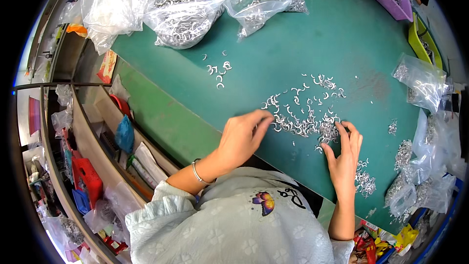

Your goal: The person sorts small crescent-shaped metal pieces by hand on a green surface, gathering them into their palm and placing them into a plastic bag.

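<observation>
Sorting small curved silver metal clips [305, 122] scattered on green counter [293, 44], between both hands. Left hand [242, 137] pinching, possibly one clip; right hand [344, 154] spread open, fingertips touching pile. Next: careful single-piece picking.

One head-worn fisheye view looks steeply down, close over the green table [312, 44].

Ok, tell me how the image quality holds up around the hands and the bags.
Head view: even lighting, the left hand and right hand sharp over the small metal rings; glare whitens the clear plastic bags; fisheye bends the green table edges, with black corners.
</observation>
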Motion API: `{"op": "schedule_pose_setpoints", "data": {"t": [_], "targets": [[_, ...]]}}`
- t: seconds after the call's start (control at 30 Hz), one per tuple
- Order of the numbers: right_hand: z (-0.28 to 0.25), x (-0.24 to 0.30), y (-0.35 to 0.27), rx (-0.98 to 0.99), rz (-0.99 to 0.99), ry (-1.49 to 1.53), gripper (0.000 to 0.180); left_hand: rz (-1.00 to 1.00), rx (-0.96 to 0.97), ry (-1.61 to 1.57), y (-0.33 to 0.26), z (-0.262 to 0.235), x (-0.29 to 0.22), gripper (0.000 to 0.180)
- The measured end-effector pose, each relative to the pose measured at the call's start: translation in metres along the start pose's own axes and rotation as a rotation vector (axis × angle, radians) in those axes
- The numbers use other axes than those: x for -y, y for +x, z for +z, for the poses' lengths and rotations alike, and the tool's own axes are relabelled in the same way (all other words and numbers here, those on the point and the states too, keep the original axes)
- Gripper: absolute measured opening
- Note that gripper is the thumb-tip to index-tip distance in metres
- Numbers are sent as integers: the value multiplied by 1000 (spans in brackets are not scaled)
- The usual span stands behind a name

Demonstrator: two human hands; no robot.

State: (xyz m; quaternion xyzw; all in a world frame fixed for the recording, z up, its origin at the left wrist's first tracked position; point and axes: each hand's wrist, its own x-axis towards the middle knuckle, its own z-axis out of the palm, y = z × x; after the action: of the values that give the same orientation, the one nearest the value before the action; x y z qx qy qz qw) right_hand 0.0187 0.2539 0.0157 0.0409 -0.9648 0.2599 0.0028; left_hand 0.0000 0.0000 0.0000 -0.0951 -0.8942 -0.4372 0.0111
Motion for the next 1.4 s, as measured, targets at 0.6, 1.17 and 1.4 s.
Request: {"op": "schedule_pose_setpoints", "data": {"t": [0.6, 1.17, 1.4], "targets": [[-17, -18, 5, -93, 118, 281, 22, -403, 116, -595, 25, -14, 13, 9], [-8, -8, 10, -137, -33, 223, 19, -552, 123, -1261, 22, -12, 12, 10], [-2, -12, 14, -75, -116, 81, 18, -158, -70, -113, 24, -4, 11, 16]]}}
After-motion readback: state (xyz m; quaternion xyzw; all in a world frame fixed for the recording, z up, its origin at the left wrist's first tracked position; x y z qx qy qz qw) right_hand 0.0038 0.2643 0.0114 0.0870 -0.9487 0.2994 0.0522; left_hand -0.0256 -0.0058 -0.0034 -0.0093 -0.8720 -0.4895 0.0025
